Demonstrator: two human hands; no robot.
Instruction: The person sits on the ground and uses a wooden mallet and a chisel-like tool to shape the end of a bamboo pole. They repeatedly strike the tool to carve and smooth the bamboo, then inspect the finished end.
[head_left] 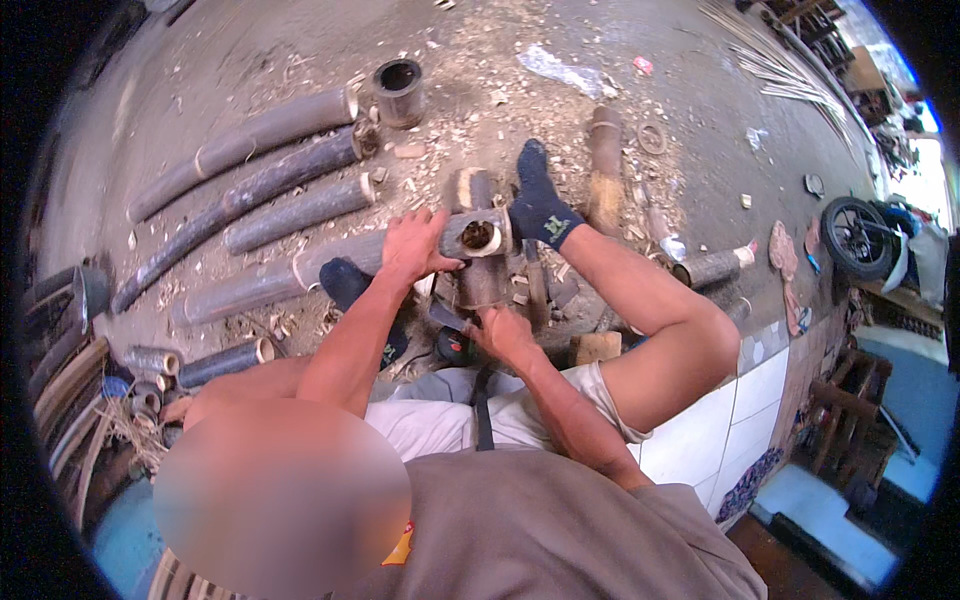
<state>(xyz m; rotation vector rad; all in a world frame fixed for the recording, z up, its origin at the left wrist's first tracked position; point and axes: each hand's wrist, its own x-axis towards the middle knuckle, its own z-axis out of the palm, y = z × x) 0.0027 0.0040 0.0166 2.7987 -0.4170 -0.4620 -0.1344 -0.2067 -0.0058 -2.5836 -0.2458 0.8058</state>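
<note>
A thick bamboo pole [340,262] lies across in front of me, with a round hole [480,237] cut in its upper side near the right end. My left hand [415,245] grips the pole from above, just left of that hole. My right hand [505,335] is closed around a knife, its handle mostly hidden in the fingers. The knife's blade [447,316] points left, below the pole. Under the holed end a shorter bamboo piece [482,285] runs crosswise. My socked right foot [543,198] is against the pole's right end; the left foot [345,283] is beside its near side.
Several bamboo lengths [250,140] lie at the far left, near an upright hollow section [399,95]. Wood chips [465,130] cover the floor. Another bamboo piece [604,165] lies beyond my right foot. A wooden block [595,347] sits by my right thigh; a wheel [858,238] stands far right.
</note>
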